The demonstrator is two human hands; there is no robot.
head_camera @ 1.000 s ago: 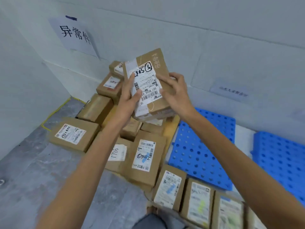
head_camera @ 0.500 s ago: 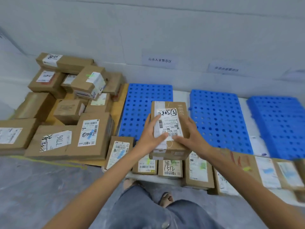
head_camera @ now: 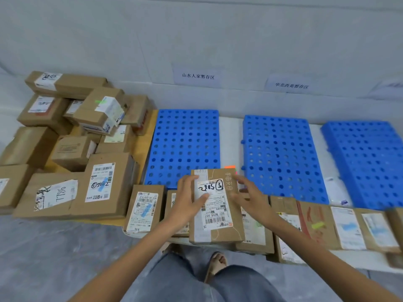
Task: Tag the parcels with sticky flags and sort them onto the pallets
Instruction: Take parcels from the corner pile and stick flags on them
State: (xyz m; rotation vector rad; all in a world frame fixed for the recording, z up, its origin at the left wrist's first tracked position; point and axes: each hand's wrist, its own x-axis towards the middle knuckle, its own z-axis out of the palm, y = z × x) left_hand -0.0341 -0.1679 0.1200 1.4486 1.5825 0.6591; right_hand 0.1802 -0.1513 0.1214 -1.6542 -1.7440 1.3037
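Note:
A brown cardboard parcel [head_camera: 226,233] with a white shipping label marked "5082" lies on top of a row of parcels at the front. My left hand [head_camera: 187,201] grips its left edge, thumb pressed on the label. My right hand [head_camera: 250,197] hovers by the parcel's right edge with fingers spread, holding nothing. Just behind the parcel's far edge peeks a small orange and pink pad of sticky flags [head_camera: 230,167]. Three blue perforated pallets lie beyond: the left pallet [head_camera: 185,144], the middle pallet [head_camera: 281,155] and the right pallet [head_camera: 366,162].
A pile of brown parcels [head_camera: 102,118] fills the left side on a wooden board. A row of labelled parcels [head_camera: 346,225] runs along the front toward the right, several with coloured flags. Paper signs [head_camera: 197,76] hang on the white wall above the pallets. My legs and sandalled foot are below.
I turned from the parcel pile toward the pallets and lowered the parcel onto the front row. My right hand has come off it and opened.

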